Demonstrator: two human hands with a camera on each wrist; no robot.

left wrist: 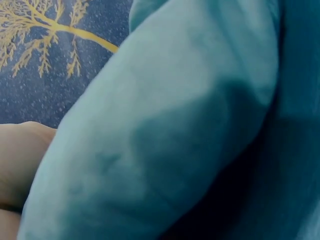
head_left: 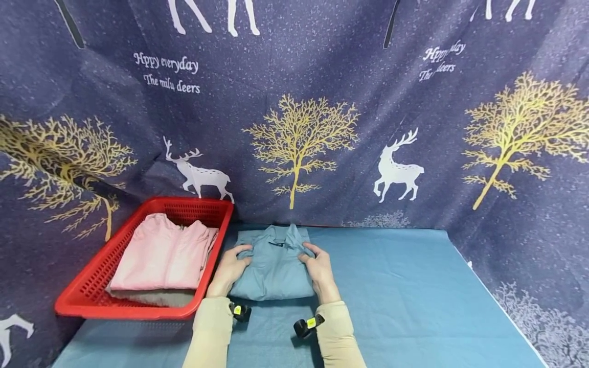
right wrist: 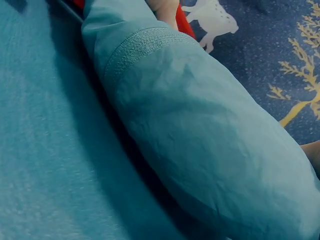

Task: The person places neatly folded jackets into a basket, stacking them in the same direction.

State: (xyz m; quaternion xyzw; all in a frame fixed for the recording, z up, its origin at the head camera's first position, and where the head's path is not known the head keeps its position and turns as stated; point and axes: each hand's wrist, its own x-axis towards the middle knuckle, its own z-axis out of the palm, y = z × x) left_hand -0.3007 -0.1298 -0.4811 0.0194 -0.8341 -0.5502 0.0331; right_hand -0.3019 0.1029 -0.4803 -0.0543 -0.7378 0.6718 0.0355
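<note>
A folded blue-green jacket (head_left: 273,273) with a collar and a dark neck label lies in front of me. My left hand (head_left: 231,267) grips its left side and my right hand (head_left: 320,268) its right side, thumbs over the top. The fingers beneath are hidden. In the left wrist view the jacket's rounded front fold (left wrist: 150,135) fills the middle, with dark shadow under it. A textured band (right wrist: 150,47) crosses the fabric in the right wrist view, and a bit of my left hand (right wrist: 166,11) shows beyond.
A red plastic basket (head_left: 225,225) stands at the left, close to my left forearm. Inside lie a folded pink jacket (head_left: 161,255) and a greyish garment (head_left: 161,296) under it. Blue cloth (head_left: 395,291) covers the table; a dark printed curtain (head_left: 331,66) hangs behind.
</note>
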